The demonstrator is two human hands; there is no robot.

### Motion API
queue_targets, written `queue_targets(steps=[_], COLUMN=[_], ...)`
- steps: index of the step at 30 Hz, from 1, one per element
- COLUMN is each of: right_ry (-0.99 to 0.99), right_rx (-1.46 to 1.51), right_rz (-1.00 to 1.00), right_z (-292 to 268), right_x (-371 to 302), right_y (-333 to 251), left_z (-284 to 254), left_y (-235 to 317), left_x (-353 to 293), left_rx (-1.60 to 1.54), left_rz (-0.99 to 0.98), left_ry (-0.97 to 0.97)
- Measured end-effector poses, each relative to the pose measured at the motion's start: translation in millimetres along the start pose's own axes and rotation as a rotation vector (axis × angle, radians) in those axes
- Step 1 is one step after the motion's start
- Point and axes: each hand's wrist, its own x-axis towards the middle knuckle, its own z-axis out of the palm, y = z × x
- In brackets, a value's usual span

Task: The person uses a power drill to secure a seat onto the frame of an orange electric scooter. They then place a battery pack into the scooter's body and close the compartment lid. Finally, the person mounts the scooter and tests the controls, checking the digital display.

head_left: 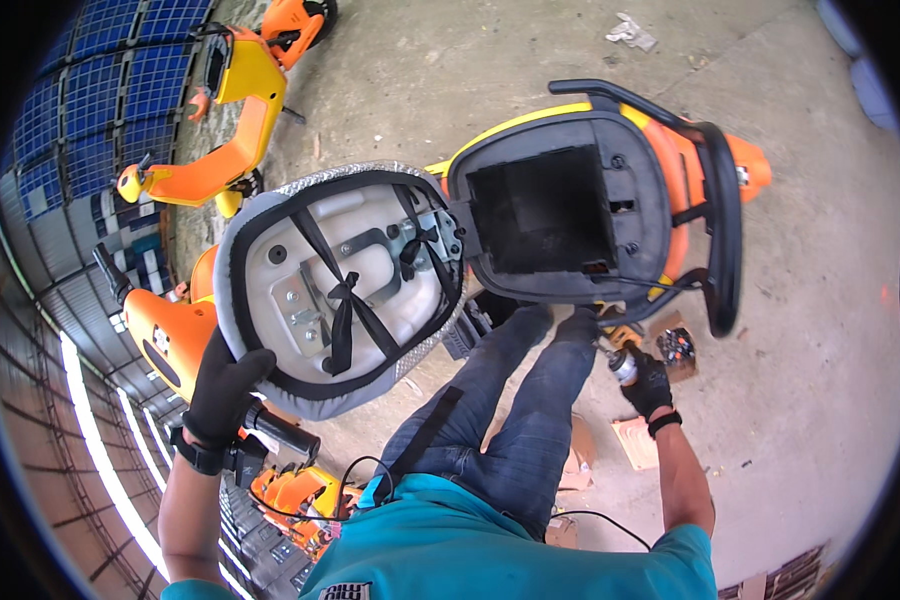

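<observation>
The grey scooter seat [340,290] is tipped up, with its pale underside, black straps and metal bracket facing me. My left hand [225,385], in a black glove, is closed on the seat's near left edge, thumb on the underside. To the right lies the scooter's open storage well [540,210], a dark cavity in a black surround on the orange and yellow body. Low beside my right leg, my gloved right hand [652,386] is closed around a silver cylindrical tool [623,367]; its exact kind is unclear.
A black tubular rail [722,230] curves around the scooter's rear. Close to my right hand are a cardboard box of small dark parts [677,345] and a yellow object [625,335] on the floor. Another yellow-orange scooter [255,120] stands far left, near blue mesh racks [95,90].
</observation>
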Motion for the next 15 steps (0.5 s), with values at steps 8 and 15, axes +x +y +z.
queue_targets(steps=[8,15], right_ry=[0.116,0.177], right_rx=[0.162,0.173], right_rz=[-0.122,-0.183], right_z=[-192,-251], right_x=[-96,-78], right_y=[-219,-317], left_z=[-24,-21], left_y=[-19,-30], left_x=[16,32], left_rx=[-0.01,-0.087], left_rz=[0.057,0.188], left_ry=[-0.063,-0.063])
